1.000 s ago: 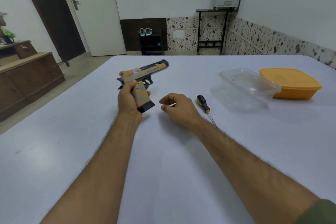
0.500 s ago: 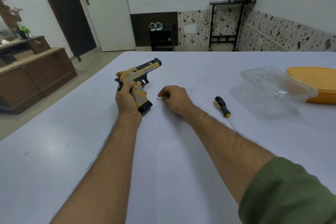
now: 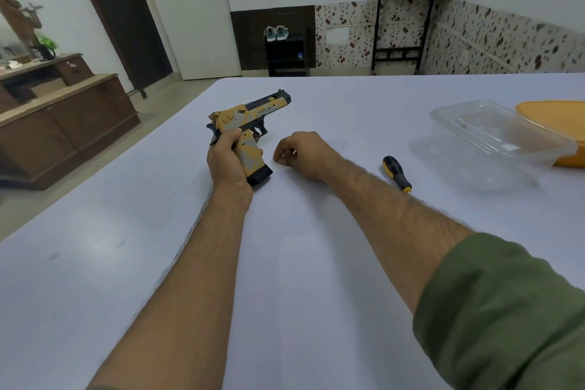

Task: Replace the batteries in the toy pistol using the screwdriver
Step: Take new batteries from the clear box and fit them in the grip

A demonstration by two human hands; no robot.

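Note:
A yellow and black toy pistol [image 3: 253, 111] is held just above the white table [image 3: 126, 263], barrel pointing away and to the right. My left hand [image 3: 226, 161] grips its handle. My right hand [image 3: 304, 153] rests on the table just right of the pistol's black base, fingers loosely curled, holding nothing that I can see. A screwdriver [image 3: 396, 173] with a black and yellow handle lies on the table to the right of my right forearm, untouched.
A clear plastic container [image 3: 493, 139] stands at the right of the table, with an orange lidded box [image 3: 557, 117] behind it. A wooden cabinet [image 3: 63, 123] stands on the floor off the table's left edge.
The view has shifted left and down, so the containers and screwdriver sit further right in frame. My hands and the pistol keep nearly the same pose.

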